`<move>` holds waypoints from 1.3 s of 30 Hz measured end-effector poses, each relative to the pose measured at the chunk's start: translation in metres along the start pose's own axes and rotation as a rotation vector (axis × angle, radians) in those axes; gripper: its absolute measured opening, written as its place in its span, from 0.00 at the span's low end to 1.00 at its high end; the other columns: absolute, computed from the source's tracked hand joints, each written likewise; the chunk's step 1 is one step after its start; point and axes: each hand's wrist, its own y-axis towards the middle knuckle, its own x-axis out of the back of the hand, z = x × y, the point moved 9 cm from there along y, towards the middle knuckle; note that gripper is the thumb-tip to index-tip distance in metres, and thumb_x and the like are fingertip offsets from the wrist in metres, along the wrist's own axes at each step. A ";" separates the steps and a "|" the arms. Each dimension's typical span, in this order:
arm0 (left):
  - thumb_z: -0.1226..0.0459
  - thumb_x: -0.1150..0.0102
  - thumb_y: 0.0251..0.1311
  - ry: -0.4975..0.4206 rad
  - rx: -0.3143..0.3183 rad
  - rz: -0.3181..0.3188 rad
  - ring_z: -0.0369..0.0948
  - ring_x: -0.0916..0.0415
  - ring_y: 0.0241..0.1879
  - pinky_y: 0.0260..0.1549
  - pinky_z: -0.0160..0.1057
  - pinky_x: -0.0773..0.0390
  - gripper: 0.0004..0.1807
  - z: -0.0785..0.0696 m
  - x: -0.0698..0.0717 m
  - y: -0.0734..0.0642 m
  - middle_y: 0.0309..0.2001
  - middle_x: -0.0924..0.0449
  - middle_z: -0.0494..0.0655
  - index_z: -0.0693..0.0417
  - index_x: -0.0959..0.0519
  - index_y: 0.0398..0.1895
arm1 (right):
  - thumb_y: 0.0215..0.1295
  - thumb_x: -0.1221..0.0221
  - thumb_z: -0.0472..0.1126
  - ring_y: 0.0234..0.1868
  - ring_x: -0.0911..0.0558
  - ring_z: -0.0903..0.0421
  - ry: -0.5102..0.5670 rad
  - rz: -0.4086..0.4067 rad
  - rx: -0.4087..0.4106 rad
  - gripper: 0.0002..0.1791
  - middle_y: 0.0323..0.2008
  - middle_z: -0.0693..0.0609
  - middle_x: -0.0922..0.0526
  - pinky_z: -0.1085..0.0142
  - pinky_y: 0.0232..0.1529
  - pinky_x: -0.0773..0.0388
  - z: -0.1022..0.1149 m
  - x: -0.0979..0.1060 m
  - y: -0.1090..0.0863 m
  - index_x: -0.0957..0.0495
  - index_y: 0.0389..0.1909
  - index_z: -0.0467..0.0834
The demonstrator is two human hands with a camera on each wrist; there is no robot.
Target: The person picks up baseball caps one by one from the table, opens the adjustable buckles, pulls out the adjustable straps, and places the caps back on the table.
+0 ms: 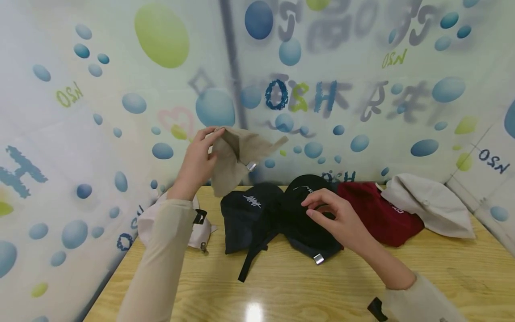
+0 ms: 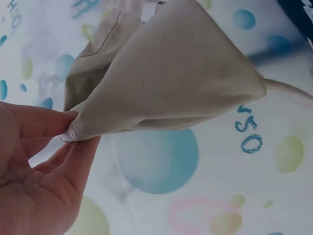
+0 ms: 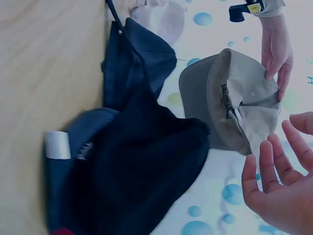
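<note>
In the head view my left hand [image 1: 197,163] pinches a beige baseball cap [image 1: 229,167] by the top of its crown and holds it up above the table. The left wrist view shows the thumb and fingers on the crown's button, with the ribbed cloth [image 2: 171,73] hanging away from them. From the right wrist view, the cap's brim, inside label and back opening can be seen. My right hand [image 1: 339,217] hovers in front of a black cap [image 1: 307,230], its fingers loosely bent with nothing between them. Some space separates it from the beige cap.
On the wooden table [image 1: 289,290] a row of caps lies along the back: a pale pink one [image 1: 201,235] at left, a dark navy one [image 1: 241,219], a dark red one [image 1: 374,212] and an off-white one [image 1: 434,208]. A patterned curtain [image 1: 354,80] hangs behind.
</note>
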 end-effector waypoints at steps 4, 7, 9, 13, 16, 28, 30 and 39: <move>0.78 0.54 0.69 -0.012 -0.047 0.015 0.57 0.29 0.60 0.42 0.49 0.29 0.30 -0.018 -0.002 -0.001 0.74 0.41 0.59 0.56 0.35 0.74 | 0.67 0.40 0.31 0.43 0.20 0.62 -0.069 -0.002 0.054 0.10 0.46 0.50 0.17 0.70 0.45 0.18 0.012 0.004 0.017 0.19 0.46 0.45; 0.78 0.55 0.68 -0.008 -0.078 0.027 0.56 0.28 0.57 0.38 0.46 0.33 0.30 -0.031 -0.007 -0.001 0.74 0.41 0.59 0.56 0.34 0.73 | 0.67 0.38 0.33 0.46 0.20 0.57 -0.167 -0.010 0.096 0.10 0.47 0.50 0.17 0.67 0.47 0.18 0.023 0.008 0.032 0.19 0.47 0.44; 0.79 0.56 0.68 -0.012 -0.088 0.041 0.56 0.29 0.59 0.37 0.45 0.34 0.30 -0.038 -0.012 0.000 0.74 0.41 0.58 0.56 0.34 0.73 | 0.66 0.37 0.34 0.48 0.21 0.54 -0.257 -0.016 0.143 0.10 0.48 0.50 0.18 0.63 0.48 0.19 0.030 0.010 0.041 0.19 0.46 0.44; 0.79 0.56 0.68 -0.026 -0.099 0.085 0.54 0.32 0.66 0.40 0.45 0.31 0.31 -0.051 -0.023 0.002 0.74 0.40 0.55 0.53 0.35 0.74 | 0.64 0.35 0.35 0.50 0.25 0.48 -0.492 -0.027 0.268 0.11 0.51 0.45 0.21 0.54 0.49 0.25 0.040 0.009 0.057 0.18 0.47 0.45; 0.79 0.56 0.68 -0.033 -0.116 0.114 0.53 0.34 0.68 0.45 0.47 0.29 0.32 -0.060 -0.032 0.004 0.74 0.40 0.54 0.51 0.35 0.74 | 0.61 0.32 0.37 0.53 0.26 0.43 -0.694 -0.020 0.379 0.13 0.54 0.42 0.22 0.49 0.51 0.27 0.043 0.004 0.066 0.16 0.48 0.47; 0.77 0.56 0.70 -0.098 -0.194 0.129 0.49 0.24 0.52 0.36 0.42 0.32 0.30 -0.100 -0.043 0.000 0.74 0.38 0.50 0.48 0.32 0.72 | 0.52 0.25 0.45 0.40 0.31 0.45 -1.027 -0.107 0.563 0.16 0.37 0.45 0.24 0.46 0.44 0.34 0.032 -0.001 0.067 0.20 0.35 0.44; 0.77 0.55 0.70 -0.093 -0.206 0.127 0.49 0.24 0.55 0.37 0.42 0.32 0.30 -0.104 -0.044 -0.001 0.74 0.38 0.49 0.47 0.31 0.72 | 0.54 0.26 0.43 0.40 0.31 0.45 -1.017 -0.111 0.565 0.12 0.36 0.45 0.24 0.46 0.45 0.34 0.032 0.000 0.065 0.19 0.32 0.43; 0.77 0.53 0.69 -0.125 -0.241 0.114 0.49 0.23 0.46 0.32 0.39 0.33 0.29 -0.106 -0.049 -0.005 0.72 0.35 0.50 0.49 0.29 0.70 | 0.50 0.24 0.43 0.38 0.31 0.44 -1.126 -0.155 0.551 0.15 0.35 0.43 0.25 0.47 0.42 0.33 0.027 -0.001 0.052 0.21 0.28 0.41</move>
